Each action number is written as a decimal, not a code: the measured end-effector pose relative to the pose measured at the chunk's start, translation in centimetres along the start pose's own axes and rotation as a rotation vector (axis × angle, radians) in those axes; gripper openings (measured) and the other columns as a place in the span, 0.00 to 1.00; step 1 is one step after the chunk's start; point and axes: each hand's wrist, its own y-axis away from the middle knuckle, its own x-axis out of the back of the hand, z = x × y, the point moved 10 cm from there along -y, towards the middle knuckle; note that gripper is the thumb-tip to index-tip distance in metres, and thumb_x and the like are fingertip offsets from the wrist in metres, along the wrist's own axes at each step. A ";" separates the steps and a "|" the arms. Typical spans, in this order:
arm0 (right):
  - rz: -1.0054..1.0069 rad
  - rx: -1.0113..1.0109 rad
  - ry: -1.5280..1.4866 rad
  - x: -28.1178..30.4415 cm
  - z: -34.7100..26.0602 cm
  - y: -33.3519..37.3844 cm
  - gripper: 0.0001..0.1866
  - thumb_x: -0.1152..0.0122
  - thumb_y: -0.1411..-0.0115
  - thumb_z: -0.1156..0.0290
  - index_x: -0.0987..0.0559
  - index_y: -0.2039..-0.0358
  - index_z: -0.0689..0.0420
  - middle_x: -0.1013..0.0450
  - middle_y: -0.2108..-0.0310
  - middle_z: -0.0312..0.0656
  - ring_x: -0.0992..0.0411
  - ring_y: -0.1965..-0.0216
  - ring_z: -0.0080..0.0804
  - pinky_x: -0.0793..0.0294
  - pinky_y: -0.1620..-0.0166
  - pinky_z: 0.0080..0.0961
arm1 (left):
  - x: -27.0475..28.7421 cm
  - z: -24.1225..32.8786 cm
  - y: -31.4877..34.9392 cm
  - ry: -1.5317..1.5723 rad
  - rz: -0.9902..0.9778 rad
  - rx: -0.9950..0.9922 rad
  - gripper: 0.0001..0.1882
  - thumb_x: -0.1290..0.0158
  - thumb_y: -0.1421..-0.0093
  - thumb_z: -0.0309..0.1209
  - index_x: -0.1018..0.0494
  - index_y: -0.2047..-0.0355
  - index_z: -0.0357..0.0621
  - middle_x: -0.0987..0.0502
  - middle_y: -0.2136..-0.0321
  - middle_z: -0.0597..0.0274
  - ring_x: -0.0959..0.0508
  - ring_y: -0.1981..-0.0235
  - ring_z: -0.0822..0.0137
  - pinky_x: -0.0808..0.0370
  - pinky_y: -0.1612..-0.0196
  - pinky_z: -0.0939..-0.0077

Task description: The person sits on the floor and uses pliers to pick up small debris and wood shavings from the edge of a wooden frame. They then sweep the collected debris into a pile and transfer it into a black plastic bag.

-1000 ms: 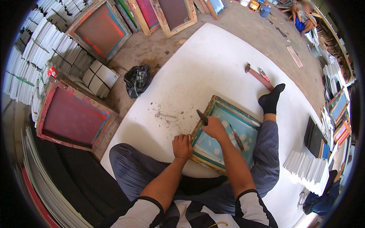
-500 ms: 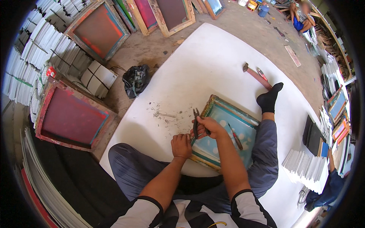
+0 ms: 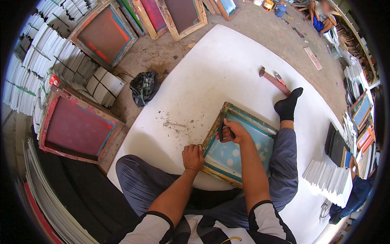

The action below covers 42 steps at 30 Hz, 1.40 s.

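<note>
A screen-printing frame (image 3: 211, 164) with worn wooden sides and pale blue mesh lies between my legs on the white sheet. My left hand (image 3: 192, 157) is closed at its near left corner, gripping the wood. Above the left part of the mesh, my right hand (image 3: 235, 132) is wrapped round the dark handles of a pair of pliers (image 3: 221, 129). The jaws of the pliers are hard to make out. Small bent staples (image 3: 175, 124) lie scattered left of the frame, with a thin pale strip among them.
Beyond the frame lies a hammer (image 3: 275, 81) beside a red-handled tool (image 3: 279, 78), close to my foot. A black plastic bag (image 3: 144, 87) sits at the sheet's left edge. More screen frames (image 3: 77, 126) lean at left. White stacked sheets (image 3: 327, 179) and another person (image 3: 353, 195) are at right.
My right hand has moved right and slightly up with the pliers, over the mesh. The red-handled screwdriver that lay on the mesh no longer shows. My left hand stays at the frame's corner.
</note>
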 end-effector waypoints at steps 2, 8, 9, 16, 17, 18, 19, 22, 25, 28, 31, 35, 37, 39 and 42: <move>0.026 -0.037 0.004 0.2 0.2 0.2 0.27 0.55 0.27 0.45 0.25 0.50 0.58 0.20 0.67 0.49 0.19 0.68 0.41 0.18 0.64 0.46 | 0.2 0.1 0.1 -0.007 0.013 -0.003 0.11 0.51 0.34 0.34 0.21 0.58 0.45 0.23 0.60 0.58 0.28 0.54 0.53 0.33 0.51 0.57; 0.073 -0.091 0.063 2.0 0.4 -0.3 0.16 0.38 0.34 0.58 0.24 0.58 0.59 0.24 0.75 0.44 0.24 0.77 0.34 0.22 0.74 0.40 | 0.0 0.2 0.0 0.010 0.004 -0.006 0.11 0.51 0.34 0.34 0.21 0.59 0.45 0.23 0.60 0.58 0.28 0.55 0.53 0.33 0.51 0.57; 0.119 -0.090 0.143 2.4 0.3 -0.3 0.13 0.35 0.36 0.63 0.24 0.61 0.59 0.25 0.76 0.44 0.25 0.78 0.34 0.23 0.75 0.40 | 0.1 0.1 0.0 0.008 0.006 -0.007 0.11 0.51 0.34 0.34 0.21 0.59 0.45 0.23 0.60 0.58 0.28 0.55 0.53 0.33 0.51 0.58; 0.442 0.228 0.699 2.6 -2.5 0.3 0.05 0.36 0.49 0.74 0.23 0.74 0.61 0.25 0.80 0.48 0.25 0.81 0.41 0.25 0.76 0.39 | 0.1 0.4 0.0 -0.004 -0.005 -0.005 0.11 0.51 0.34 0.34 0.21 0.59 0.45 0.23 0.60 0.58 0.28 0.55 0.53 0.33 0.51 0.58; 0.523 0.331 0.857 2.1 -3.4 0.7 0.06 0.36 0.50 0.74 0.22 0.72 0.61 0.24 0.78 0.51 0.23 0.78 0.45 0.24 0.73 0.42 | 0.1 0.4 -0.1 -0.012 -0.012 -0.004 0.11 0.51 0.34 0.34 0.21 0.59 0.45 0.23 0.60 0.58 0.28 0.55 0.53 0.34 0.51 0.58; 0.603 0.435 1.015 1.6 -4.4 1.2 0.07 0.37 0.50 0.73 0.21 0.70 0.61 0.23 0.76 0.54 0.22 0.76 0.50 0.23 0.70 0.44 | 0.1 0.5 -0.1 -0.006 -0.006 -0.007 0.11 0.51 0.34 0.34 0.21 0.59 0.45 0.23 0.60 0.58 0.28 0.55 0.53 0.34 0.51 0.58; 0.637 0.428 1.051 1.8 -4.4 1.3 0.09 0.37 0.51 0.73 0.20 0.69 0.61 0.22 0.74 0.56 0.22 0.72 0.53 0.22 0.67 0.45 | 0.0 0.4 -0.1 0.001 0.000 -0.011 0.11 0.51 0.33 0.34 0.21 0.59 0.45 0.23 0.60 0.58 0.28 0.55 0.53 0.34 0.51 0.58; 0.700 0.389 1.120 0.8 -5.1 2.3 0.12 0.37 0.52 0.71 0.19 0.65 0.60 0.22 0.68 0.59 0.22 0.63 0.59 0.22 0.58 0.48 | 0.2 0.1 0.0 -0.014 -0.004 -0.003 0.11 0.51 0.33 0.34 0.21 0.59 0.45 0.23 0.60 0.58 0.28 0.55 0.53 0.34 0.51 0.58; 0.739 0.367 1.146 0.9 -5.4 2.9 0.13 0.37 0.51 0.71 0.18 0.64 0.61 0.21 0.67 0.59 0.23 0.61 0.59 0.22 0.58 0.48 | 0.3 0.3 -0.1 -0.043 0.001 -0.012 0.11 0.51 0.33 0.34 0.21 0.58 0.45 0.23 0.60 0.58 0.28 0.55 0.53 0.34 0.51 0.58; 0.726 0.429 1.124 1.7 -5.1 2.7 0.11 0.38 0.50 0.72 0.19 0.66 0.63 0.22 0.74 0.55 0.21 0.72 0.50 0.22 0.69 0.44 | 0.1 0.4 -0.1 -0.021 -0.004 -0.011 0.11 0.51 0.33 0.34 0.21 0.58 0.46 0.23 0.60 0.58 0.28 0.55 0.53 0.34 0.51 0.58; 0.589 0.376 0.827 2.6 -5.4 1.5 0.10 0.38 0.50 0.75 0.21 0.67 0.66 0.24 0.80 0.51 0.24 0.82 0.42 0.25 0.79 0.40 | 0.1 0.2 0.0 0.019 0.013 -0.015 0.11 0.51 0.34 0.34 0.21 0.58 0.46 0.23 0.60 0.58 0.28 0.54 0.53 0.34 0.51 0.58; 0.472 0.294 0.421 2.4 -6.6 1.1 0.06 0.39 0.53 0.79 0.25 0.73 0.67 0.29 0.85 0.44 0.30 0.88 0.31 0.32 0.88 0.32 | 0.1 -0.2 0.1 0.014 -0.011 0.004 0.11 0.51 0.34 0.33 0.21 0.58 0.46 0.23 0.60 0.58 0.28 0.54 0.53 0.33 0.51 0.57; 0.464 0.310 0.354 2.8 -7.0 0.3 0.06 0.39 0.53 0.78 0.25 0.75 0.67 0.29 0.85 0.44 0.30 0.88 0.33 0.32 0.87 0.34 | 0.0 0.0 0.0 0.000 -0.022 0.005 0.11 0.51 0.34 0.33 0.22 0.58 0.46 0.23 0.60 0.58 0.28 0.54 0.53 0.34 0.51 0.57; 0.443 0.305 0.354 3.0 -7.5 -0.4 0.06 0.39 0.52 0.78 0.26 0.75 0.66 0.30 0.85 0.44 0.30 0.88 0.33 0.31 0.86 0.34 | -0.1 0.0 0.0 -0.005 -0.033 0.010 0.11 0.51 0.34 0.34 0.22 0.57 0.46 0.23 0.59 0.58 0.28 0.54 0.53 0.34 0.51 0.57; 0.454 0.353 0.261 3.9 -10.1 -0.5 0.06 0.38 0.52 0.77 0.26 0.74 0.64 0.29 0.84 0.44 0.30 0.87 0.34 0.29 0.85 0.35 | -0.2 0.1 -0.2 0.005 -0.026 0.006 0.11 0.50 0.34 0.34 0.22 0.57 0.46 0.23 0.59 0.59 0.28 0.54 0.53 0.34 0.50 0.57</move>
